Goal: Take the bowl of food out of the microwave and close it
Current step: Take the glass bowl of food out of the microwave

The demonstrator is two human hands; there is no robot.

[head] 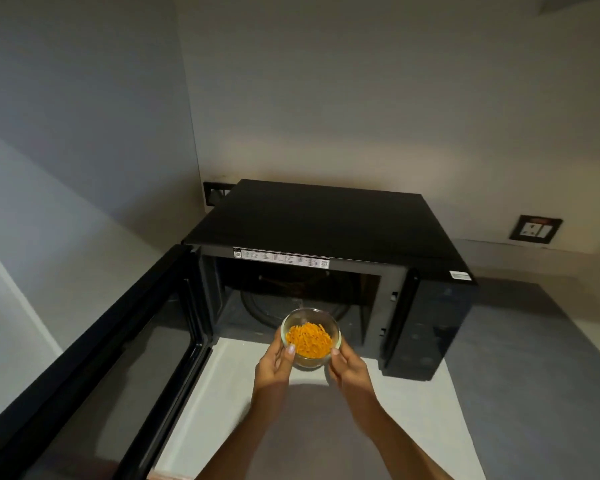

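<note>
Glass bowl (310,337) w/ orange food (309,342) is held in the air just in front of the microwave (326,230) opening, above the desk (413,427). Bowl sits upright, mouth up, round so no clear long axis; the food strands lie mixed, no single direction. Left hand (274,362) grips the bowl's left side, thumb on the rim; right hand (347,367) grips the right side, thumb at the rim. Microwave door (94,358) is swung wide open to the left, hinge on the left; turntable (274,303) inside is bare. Wall socket (536,230) sits right of the microwave.
</note>
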